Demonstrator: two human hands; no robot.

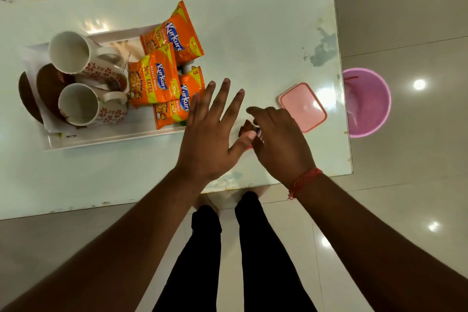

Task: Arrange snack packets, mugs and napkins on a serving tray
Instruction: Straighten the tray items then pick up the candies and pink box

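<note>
A white serving tray [106,138] lies on the left of the table. On it stand two white mugs with red flowers, one at the back [73,54] and one in front [83,106], beside brown plates [48,88] on a white napkin [50,125]. Three orange snack packets [154,81] overlap on the tray's right side. My left hand [210,132] hovers flat with fingers spread at the tray's right end. My right hand [276,139] is curled over a small red-brown packet [245,128] on the table, mostly hidden.
A pink lidded box [302,106] sits near the table's right edge. A pink bucket [367,102] stands on the floor just past that edge. The glossy pale table [253,33] ends close to my legs.
</note>
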